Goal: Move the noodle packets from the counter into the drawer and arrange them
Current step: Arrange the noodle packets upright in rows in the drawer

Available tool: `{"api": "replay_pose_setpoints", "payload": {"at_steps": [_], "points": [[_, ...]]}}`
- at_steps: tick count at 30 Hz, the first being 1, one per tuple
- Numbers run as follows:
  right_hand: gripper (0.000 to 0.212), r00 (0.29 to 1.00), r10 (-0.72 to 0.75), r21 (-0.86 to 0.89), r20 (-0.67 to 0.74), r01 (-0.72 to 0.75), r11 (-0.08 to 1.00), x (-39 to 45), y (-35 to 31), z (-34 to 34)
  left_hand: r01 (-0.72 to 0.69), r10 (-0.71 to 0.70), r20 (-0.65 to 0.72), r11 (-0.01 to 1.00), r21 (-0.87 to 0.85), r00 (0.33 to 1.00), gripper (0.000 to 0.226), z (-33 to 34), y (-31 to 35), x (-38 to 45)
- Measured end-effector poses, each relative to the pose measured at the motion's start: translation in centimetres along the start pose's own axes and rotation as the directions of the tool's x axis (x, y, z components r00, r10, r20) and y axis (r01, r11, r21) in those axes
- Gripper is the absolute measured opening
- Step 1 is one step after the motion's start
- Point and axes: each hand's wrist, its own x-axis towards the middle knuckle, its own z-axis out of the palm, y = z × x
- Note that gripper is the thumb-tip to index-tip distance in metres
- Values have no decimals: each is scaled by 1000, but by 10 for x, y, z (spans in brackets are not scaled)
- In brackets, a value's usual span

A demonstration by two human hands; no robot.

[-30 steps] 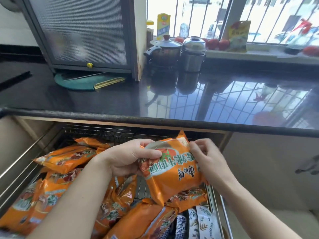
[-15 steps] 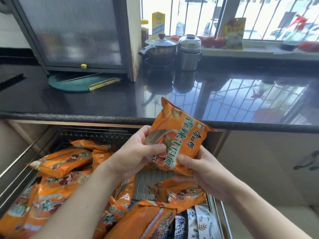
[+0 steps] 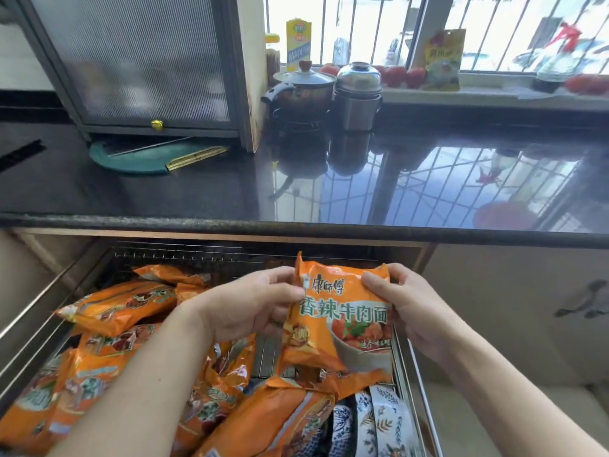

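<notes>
Both hands (image 3: 333,311) pinch noodle packet (image 3: 342,324) upright, label facing viewer, over drawer (image 3: 408,364).

Two bare forearms and hands (image 3: 329,308) (no sleeves, rings or watch visible)

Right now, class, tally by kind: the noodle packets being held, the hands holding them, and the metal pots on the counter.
Noodle packet held: 1
Hands gripping it: 2, left hand and right hand
Metal pots on the counter: 2, lidded pot and steel steamer
Total: 5
</notes>
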Motion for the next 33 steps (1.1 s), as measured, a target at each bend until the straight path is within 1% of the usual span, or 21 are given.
{"api": "replay_pose_setpoints", "payload": {"at_steps": [2,4,6,7,11,13,15,18,20,21,23,25,26,28,29,30,31,32,33], "points": [[44,998,18,-34,-64,-20,999,1,3,4,12,-20,-89,995,-94,996,41,11,-4,9],[42,994,-4,-141,-109,-12,990,3,9,10,39,-59,-216,995,-94,975,45,23,-7,16],[43,993,-20,-223,-112,-6,975,3,12,15,67,-90,-307,994,-85,948,51,28,-7,20],[43,996,-6,-218,-91,-14,976,3,12,16,65,-93,-328,993,-95,940,53,28,-7,22],[48,994,99,-75,34,-97,993,4,12,14,-2,-12,-413,999,-34,911,35,23,-10,28],[49,986,137,-13,90,-137,991,3,11,12,12,-22,-443,1000,-25,896,34,24,-11,28],[52,979,168,58,119,-176,983,1,9,10,32,-44,-458,999,-35,888,40,24,-9,27],[58,970,231,192,70,-240,952,5,12,8,44,-76,-465,996,-80,882,44,22,-7,28],[59,961,276,298,20,-269,916,11,16,8,40,-101,-487,990,-135,868,39,22,-6,29],[58,958,288,311,-3,-273,911,12,18,8,45,-126,-501,984,-170,856,36,23,-6,29],[52,956,295,208,15,-291,934,10,20,11,53,-163,-554,977,-208,816,37,21,-9,31],[40,938,333,79,92,-341,937,5,26,16,100,-204,-597,974,-203,776,41,16,-15,34],[35,926,361,46,109,-368,929,3,29,19,127,-222,-601,972,-198,768,40,15,-18,35],[34,905,419,62,72,-424,904,7,35,24,176,-252,-566,966,-187,785,40,15,-21,37],[32,902,432,101,25,-432,896,12,38,25,205,-246,-549,969,-136,799,43,16,-21,38],[30,903,428,128,-31,-421,898,19,38,25,231,-203,-554,973,-20,807,51,16,-22,39],[28,904,414,141,-105,-398,906,30,37,23,268,-134,-580,952,151,803,60,16,-24,40],[27,904,384,147,-190,-360,921,41,33,21,315,-56,-617,893,320,785,66,13,-27,42],[27,899,343,148,-273,-313,938,54,30,16,357,19,-641,818,452,767,69,10,-29,44]]}}
